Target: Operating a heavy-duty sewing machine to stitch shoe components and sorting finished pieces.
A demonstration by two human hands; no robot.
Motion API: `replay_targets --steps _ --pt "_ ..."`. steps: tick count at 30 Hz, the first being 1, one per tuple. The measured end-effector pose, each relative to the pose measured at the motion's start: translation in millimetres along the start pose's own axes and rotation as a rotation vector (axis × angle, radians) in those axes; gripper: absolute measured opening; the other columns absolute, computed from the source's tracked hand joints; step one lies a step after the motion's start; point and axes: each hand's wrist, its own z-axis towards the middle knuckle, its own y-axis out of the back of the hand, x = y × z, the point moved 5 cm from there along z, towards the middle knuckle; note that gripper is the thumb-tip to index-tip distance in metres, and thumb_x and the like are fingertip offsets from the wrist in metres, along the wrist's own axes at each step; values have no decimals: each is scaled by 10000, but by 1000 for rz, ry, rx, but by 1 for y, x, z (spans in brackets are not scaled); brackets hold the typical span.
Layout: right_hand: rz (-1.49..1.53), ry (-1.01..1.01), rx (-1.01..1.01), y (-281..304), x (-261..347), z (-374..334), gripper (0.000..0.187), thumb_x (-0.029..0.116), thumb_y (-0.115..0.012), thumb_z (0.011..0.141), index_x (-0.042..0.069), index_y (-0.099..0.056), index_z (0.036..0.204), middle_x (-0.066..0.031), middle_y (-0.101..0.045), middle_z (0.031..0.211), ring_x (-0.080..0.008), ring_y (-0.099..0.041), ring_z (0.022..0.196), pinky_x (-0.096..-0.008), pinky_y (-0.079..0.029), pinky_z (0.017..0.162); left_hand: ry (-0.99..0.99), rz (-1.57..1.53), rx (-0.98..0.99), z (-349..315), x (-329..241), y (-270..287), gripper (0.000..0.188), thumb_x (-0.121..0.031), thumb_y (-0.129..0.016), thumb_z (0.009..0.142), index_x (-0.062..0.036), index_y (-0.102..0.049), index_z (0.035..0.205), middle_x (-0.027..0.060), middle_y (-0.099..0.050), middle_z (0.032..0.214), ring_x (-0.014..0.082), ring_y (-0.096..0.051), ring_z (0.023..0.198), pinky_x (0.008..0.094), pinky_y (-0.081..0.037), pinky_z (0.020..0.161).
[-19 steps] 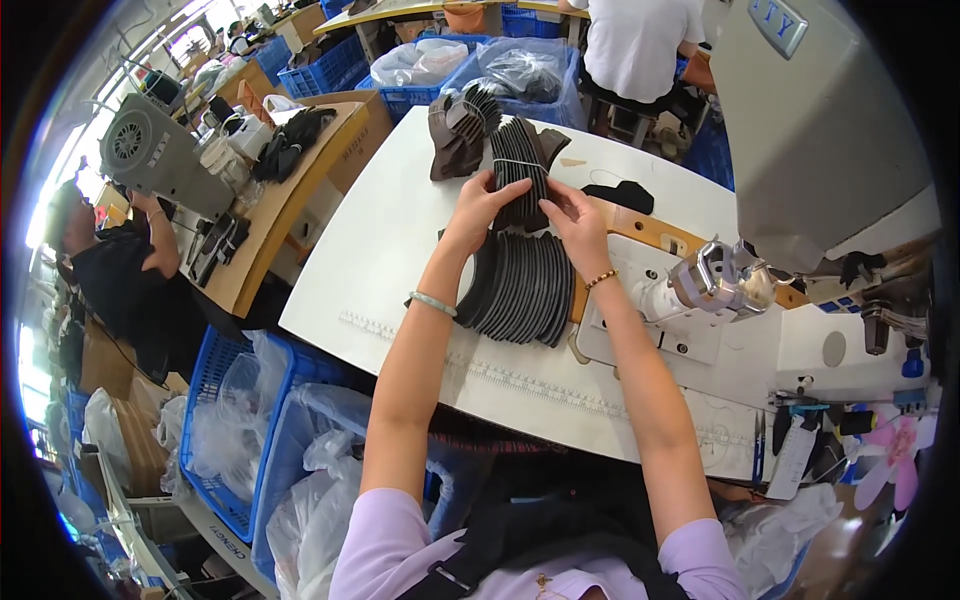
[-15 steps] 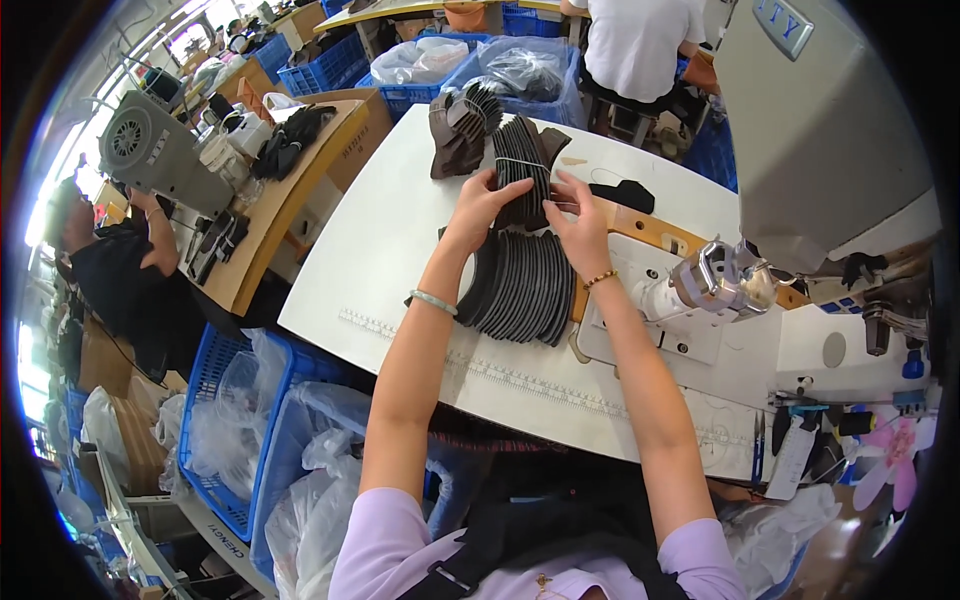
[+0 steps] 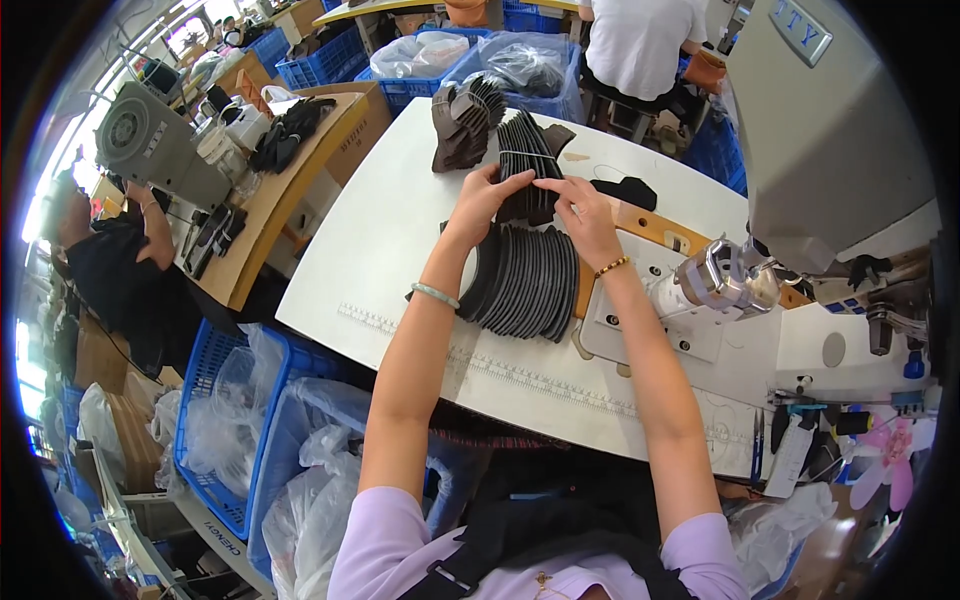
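Observation:
A banded bundle of dark, flat cut pieces point(image 3: 527, 145) stands on the white table, its layers fanned apart at the top. My left hand point(image 3: 484, 205) is closed on the bundle's left side, thumb across the front. From the right, my right hand point(image 3: 588, 218) grips the same bundle, its index fingertip close to my left thumb tip. Just below both hands lies a long curved stack of black and grey pieces point(image 3: 525, 283). Another banded bundle of brownish pieces point(image 3: 463, 130) sits beyond, to the left. The fingers behind the held bundle are partly hidden.
At the right stands a sewing machine point(image 3: 725, 280) with a large grey head point(image 3: 830, 130). A black flat piece point(image 3: 628, 191) lies beside its wooden strip. Blue baskets point(image 3: 200, 400) with plastic bags are at lower left. Scissors point(image 3: 758, 445) lie right. Other people work at left and back.
My right index finger has stretched leftward across the bundle toward my left thumb. The bundle's layers now face me more and look more fanned. My left hand stays on it.

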Motion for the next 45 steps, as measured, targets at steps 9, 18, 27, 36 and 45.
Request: replay_targets --steps 9,18,27,36,45 --pt "193 -160 56 -4 -8 3 257 77 -561 814 55 -569 1070 -133 -596 1011 -273 -605 848 -347 -502 759 -9 15 -3 0 0 -1 279 -148 -691 827 73 -617 982 94 -666 873 130 -644 728 251 -517 623" --pt "11 -92 63 -8 2 6 302 265 -662 837 60 -555 1031 -123 -587 991 -306 -597 883 -354 -504 725 -21 -7 1 0 2 0 275 -160 -688 832 62 -622 980 83 -658 869 116 -629 722 245 -508 615" --pt "-76 26 70 -8 11 4 281 164 -557 882 159 -543 1163 -171 -566 1059 -325 -604 833 -382 -498 721 -14 -33 9 3 7 3 305 -224 -678 858 54 -626 975 73 -651 872 101 -615 726 242 -490 616" --pt "-194 37 186 -13 9 2 413 44 -543 872 258 -603 1220 -188 -541 1079 -281 -607 813 -332 -500 763 1 -58 -5 5 10 8 356 -281 -659 875 60 -626 971 83 -651 881 107 -614 736 246 -493 624" --pt "-153 57 169 -13 9 3 370 87 -554 861 261 -585 1186 -230 -540 1081 -336 -626 811 -381 -521 750 14 -125 0 7 13 10 412 -311 -644 883 80 -619 1011 90 -653 895 115 -619 763 257 -503 664"
